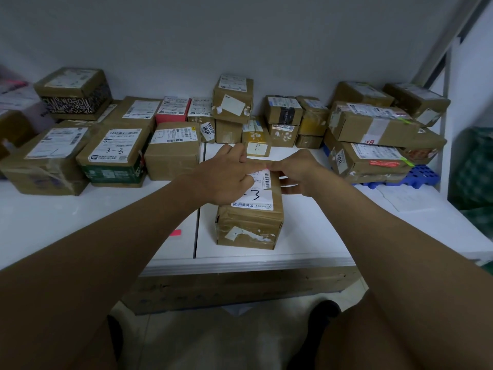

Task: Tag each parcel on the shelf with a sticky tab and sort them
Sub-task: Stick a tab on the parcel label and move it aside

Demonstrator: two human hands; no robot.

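Both hands, left hand point(226, 180) and right hand point(298, 173), are pinching something unseen over the stiff, light-looking parcel point(250, 220), best gripped by its sides.

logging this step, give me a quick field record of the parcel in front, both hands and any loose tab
front parcel: brown cardboard box with white shipping label, alone near the shelf front
left hand: fingers resting on the label
right hand: at the box's far right edge, grip unclear
loose tab: small pink sticky tab on white shelf, left of the box
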